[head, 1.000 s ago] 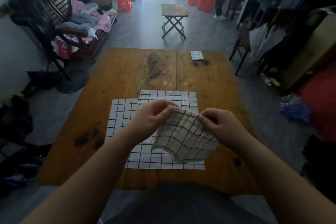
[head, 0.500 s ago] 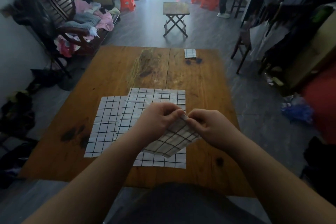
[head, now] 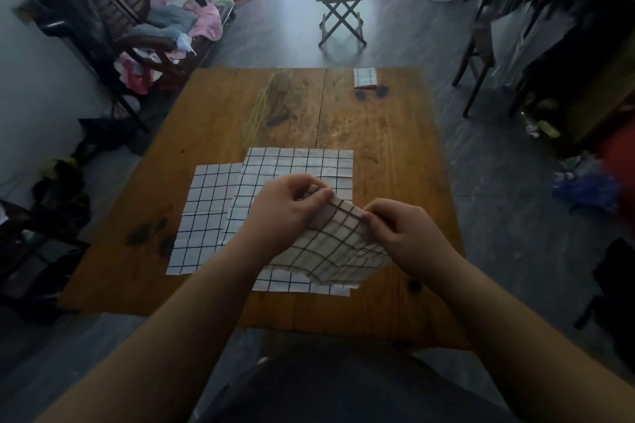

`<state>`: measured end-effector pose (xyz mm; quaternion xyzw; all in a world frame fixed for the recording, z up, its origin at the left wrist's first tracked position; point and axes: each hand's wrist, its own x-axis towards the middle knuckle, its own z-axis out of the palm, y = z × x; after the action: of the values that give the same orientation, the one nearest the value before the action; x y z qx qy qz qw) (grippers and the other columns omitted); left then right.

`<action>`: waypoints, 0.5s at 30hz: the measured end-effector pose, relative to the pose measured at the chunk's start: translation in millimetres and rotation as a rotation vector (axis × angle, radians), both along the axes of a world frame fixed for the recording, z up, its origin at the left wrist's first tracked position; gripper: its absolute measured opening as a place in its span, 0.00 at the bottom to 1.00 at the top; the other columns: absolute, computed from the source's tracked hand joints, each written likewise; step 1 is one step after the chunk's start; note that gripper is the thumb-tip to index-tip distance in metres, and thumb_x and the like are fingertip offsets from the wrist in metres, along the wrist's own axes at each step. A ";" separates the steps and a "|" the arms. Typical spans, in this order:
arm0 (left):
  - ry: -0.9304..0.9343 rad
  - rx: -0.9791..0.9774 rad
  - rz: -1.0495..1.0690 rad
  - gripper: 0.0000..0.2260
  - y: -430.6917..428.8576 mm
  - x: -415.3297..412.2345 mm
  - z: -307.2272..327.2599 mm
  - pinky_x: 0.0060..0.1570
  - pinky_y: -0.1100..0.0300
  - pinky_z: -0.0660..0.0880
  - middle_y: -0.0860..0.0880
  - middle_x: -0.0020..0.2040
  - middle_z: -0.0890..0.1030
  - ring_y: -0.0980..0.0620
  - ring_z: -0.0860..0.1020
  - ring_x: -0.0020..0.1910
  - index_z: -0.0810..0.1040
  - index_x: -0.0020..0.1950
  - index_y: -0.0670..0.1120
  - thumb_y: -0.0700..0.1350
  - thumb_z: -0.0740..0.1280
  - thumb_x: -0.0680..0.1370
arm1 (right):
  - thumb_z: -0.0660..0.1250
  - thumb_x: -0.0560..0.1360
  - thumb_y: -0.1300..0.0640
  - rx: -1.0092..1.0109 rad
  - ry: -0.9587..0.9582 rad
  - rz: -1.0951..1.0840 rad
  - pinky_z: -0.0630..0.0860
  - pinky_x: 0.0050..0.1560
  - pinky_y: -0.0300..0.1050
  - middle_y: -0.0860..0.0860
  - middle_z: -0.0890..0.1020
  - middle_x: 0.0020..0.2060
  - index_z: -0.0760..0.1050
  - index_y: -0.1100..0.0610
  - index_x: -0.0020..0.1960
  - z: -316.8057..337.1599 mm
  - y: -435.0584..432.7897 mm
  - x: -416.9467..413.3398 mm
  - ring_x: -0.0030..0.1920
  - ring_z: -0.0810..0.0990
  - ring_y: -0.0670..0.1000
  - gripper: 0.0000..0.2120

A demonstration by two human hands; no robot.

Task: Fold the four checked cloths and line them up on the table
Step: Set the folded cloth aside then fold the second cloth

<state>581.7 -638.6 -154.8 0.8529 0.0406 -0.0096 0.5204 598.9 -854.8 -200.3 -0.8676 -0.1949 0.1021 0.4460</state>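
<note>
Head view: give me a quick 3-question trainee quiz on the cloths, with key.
1. True or false: the folded cloth lies near the far edge of the table.
2. How many cloths lie flat and unfolded on the table? A) one B) two C) four
3. Fill in: the lifted cloth is pinched by the left hand and the ___ hand.
Key: 1 true. 2 B: the left flat cloth and the overlapping flat cloth. 3 right hand.

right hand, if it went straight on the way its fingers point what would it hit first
Probably the left hand, which pinches the same top edge of the checked cloth that the right hand holds; depth between them is unclear.
</note>
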 end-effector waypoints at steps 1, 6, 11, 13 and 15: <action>0.007 -0.007 0.023 0.03 4.1 -1.3 2.9 0.48 0.57 0.80 0.54 0.43 0.85 0.58 0.82 0.44 0.84 0.45 0.54 0.48 0.71 0.78 | 0.63 0.81 0.52 0.012 0.010 -0.006 0.82 0.43 0.42 0.44 0.83 0.40 0.78 0.44 0.47 -3.4 -2.6 -0.4 0.42 0.82 0.41 0.06; 0.015 -0.052 0.167 0.04 34.0 -6.9 15.0 0.46 0.59 0.80 0.53 0.44 0.83 0.55 0.82 0.45 0.83 0.47 0.50 0.46 0.69 0.79 | 0.63 0.81 0.52 -0.045 0.015 -0.020 0.78 0.41 0.38 0.42 0.81 0.41 0.75 0.40 0.47 -14.6 -12.7 2.4 0.43 0.80 0.38 0.08; -0.017 -0.036 0.264 0.05 68.0 -13.9 20.7 0.42 0.60 0.80 0.49 0.47 0.84 0.52 0.83 0.46 0.83 0.49 0.48 0.47 0.68 0.80 | 0.63 0.81 0.55 -0.081 0.017 -0.061 0.81 0.45 0.42 0.43 0.82 0.40 0.76 0.42 0.48 -22.0 -15.7 6.5 0.42 0.81 0.40 0.09; -0.048 -0.014 0.293 0.05 78.3 -18.4 22.6 0.37 0.65 0.79 0.50 0.46 0.84 0.55 0.83 0.44 0.83 0.49 0.48 0.47 0.68 0.80 | 0.64 0.81 0.55 -0.103 0.003 -0.075 0.82 0.47 0.45 0.42 0.82 0.41 0.77 0.43 0.50 -22.4 -12.9 7.6 0.43 0.81 0.41 0.07; -0.050 0.000 0.261 0.04 83.4 -22.9 25.6 0.36 0.68 0.78 0.50 0.46 0.83 0.58 0.83 0.42 0.83 0.49 0.48 0.46 0.68 0.80 | 0.63 0.81 0.54 -0.105 -0.029 -0.079 0.81 0.48 0.47 0.40 0.81 0.43 0.78 0.44 0.52 -20.3 -6.1 8.8 0.45 0.80 0.41 0.07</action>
<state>558.9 -555.3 -129.2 0.8403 0.1384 0.0793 0.5181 607.7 -860.9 -220.6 -0.8981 -0.1611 0.0819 0.4009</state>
